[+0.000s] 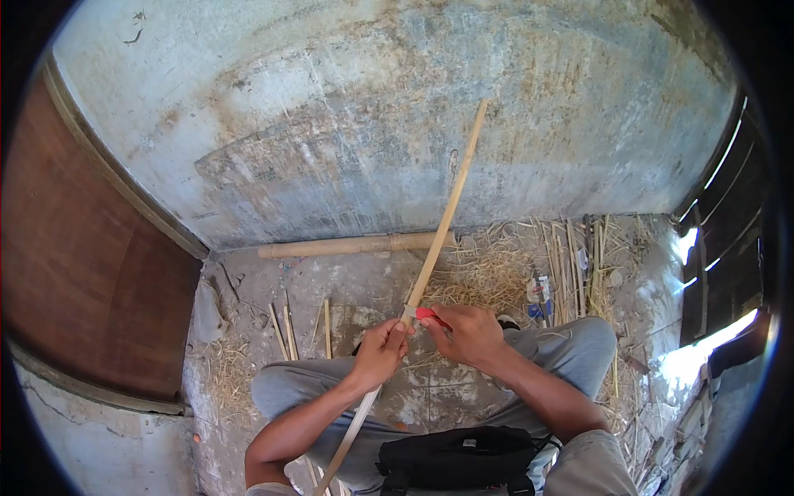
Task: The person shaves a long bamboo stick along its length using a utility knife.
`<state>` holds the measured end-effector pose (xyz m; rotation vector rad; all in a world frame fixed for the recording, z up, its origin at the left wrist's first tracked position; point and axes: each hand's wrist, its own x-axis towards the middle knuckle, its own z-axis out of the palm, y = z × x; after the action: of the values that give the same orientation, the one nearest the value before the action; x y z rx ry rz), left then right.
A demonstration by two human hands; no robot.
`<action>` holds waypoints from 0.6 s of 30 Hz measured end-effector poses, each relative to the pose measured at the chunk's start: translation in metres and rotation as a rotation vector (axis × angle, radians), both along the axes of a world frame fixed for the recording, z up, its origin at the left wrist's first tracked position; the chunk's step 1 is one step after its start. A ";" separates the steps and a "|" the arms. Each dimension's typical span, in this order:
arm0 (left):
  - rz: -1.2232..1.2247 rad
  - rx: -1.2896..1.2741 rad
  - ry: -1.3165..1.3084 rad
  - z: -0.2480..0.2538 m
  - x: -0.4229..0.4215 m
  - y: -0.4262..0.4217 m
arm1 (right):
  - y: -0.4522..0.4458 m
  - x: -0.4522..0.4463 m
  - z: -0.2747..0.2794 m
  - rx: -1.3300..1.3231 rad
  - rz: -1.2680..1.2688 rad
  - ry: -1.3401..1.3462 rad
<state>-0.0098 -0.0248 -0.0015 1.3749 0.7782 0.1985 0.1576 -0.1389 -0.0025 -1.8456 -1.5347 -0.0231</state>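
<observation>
A long, pale bamboo strip (453,198) slants from low on the left, across my lap, up toward the wall. My left hand (382,350) is closed around its middle part. My right hand (470,332) grips a small knife (427,313) with a red handle, just right of the left hand. The knife's short blade lies against the strip a little above my left fingers. Most of the red handle is hidden inside my right fist.
A thick bamboo pole (347,246) lies along the foot of the stained wall (397,107). Shavings (484,277) heap beyond my knees, with thin sticks (571,269) at the right. A brown door (99,240) stands left. A black bag (459,459) rests on my lap.
</observation>
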 end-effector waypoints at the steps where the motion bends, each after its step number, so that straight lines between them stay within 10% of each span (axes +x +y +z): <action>1: -0.004 0.028 -0.024 -0.002 -0.001 0.001 | 0.000 -0.001 -0.002 0.022 -0.013 -0.007; 18: -0.020 0.148 -0.065 -0.008 -0.004 -0.003 | 0.002 -0.002 -0.006 0.108 -0.088 -0.099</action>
<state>-0.0135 -0.0274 -0.0093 1.5077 0.7063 0.2888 0.1556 -0.1366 -0.0081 -1.8483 -1.4881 -0.2367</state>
